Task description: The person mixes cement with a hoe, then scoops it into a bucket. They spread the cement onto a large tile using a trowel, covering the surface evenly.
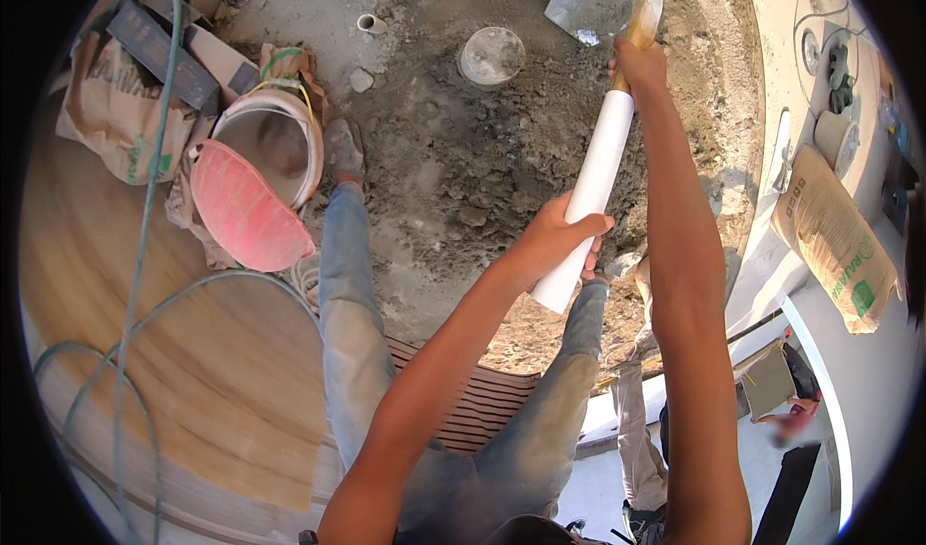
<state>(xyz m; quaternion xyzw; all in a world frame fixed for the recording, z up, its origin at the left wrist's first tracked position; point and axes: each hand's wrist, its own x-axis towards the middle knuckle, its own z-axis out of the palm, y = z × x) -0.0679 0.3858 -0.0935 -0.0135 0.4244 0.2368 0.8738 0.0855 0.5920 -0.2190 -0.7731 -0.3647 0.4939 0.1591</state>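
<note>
A shovel with a metal blade [588, 0] reaches to the top of the view, its yellowish wooden handle [642, 26] running into a white tube [600, 148]. My right hand [637, 68] is closed round the handle just above the tube, close to the blade. Lower down, my left hand [569, 231] grips the white tube. Beneath them lies rough grey, damp-looking rubble and sand [482, 198]. A round, dust-covered disc or container top [492, 58] and a short upright pipe [371, 24] are in the ground left of the blade.
At the left are a pink scoop [246, 207] on a bucket [313, 130], sacks [116, 121], boxes and a looping hose [140, 246] over wooden board. At the right lie a paper sack [834, 236] and clutter along a ledge. Someone's light-trousered leg [637, 449] shows low right.
</note>
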